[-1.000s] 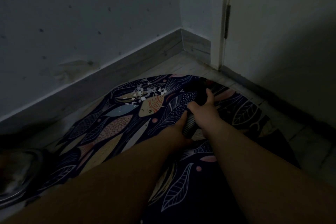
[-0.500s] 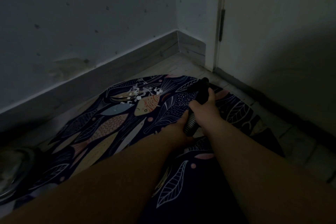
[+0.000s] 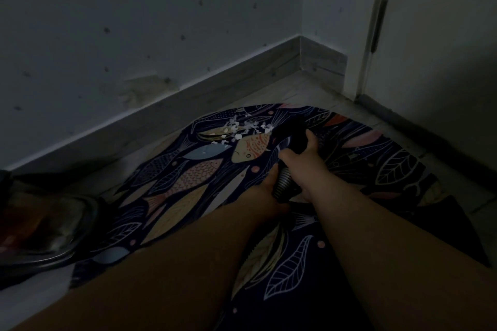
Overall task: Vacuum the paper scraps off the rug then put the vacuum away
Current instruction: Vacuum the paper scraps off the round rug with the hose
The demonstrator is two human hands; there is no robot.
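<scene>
A dark round rug [image 3: 188,185] printed with fish and leaves lies in a dim room corner. White paper scraps [image 3: 242,129] are strewn near its far edge. My right hand [image 3: 301,158] grips the black nozzle of the vacuum hose [image 3: 289,137], whose tip points at the scraps and sits just right of them. My left hand [image 3: 269,191] holds the ribbed part of the hose [image 3: 283,181] lower down, partly hidden behind my forearm.
A wall with a grey skirting board [image 3: 215,83] runs along the left. A closed white door [image 3: 443,48] stands at the right. The shiny vacuum body [image 3: 45,226] sits on the floor at the left, beside the rug.
The nozzle has moved forward and left toward the scraps. My view has shifted, and the vacuum body shows more at the left.
</scene>
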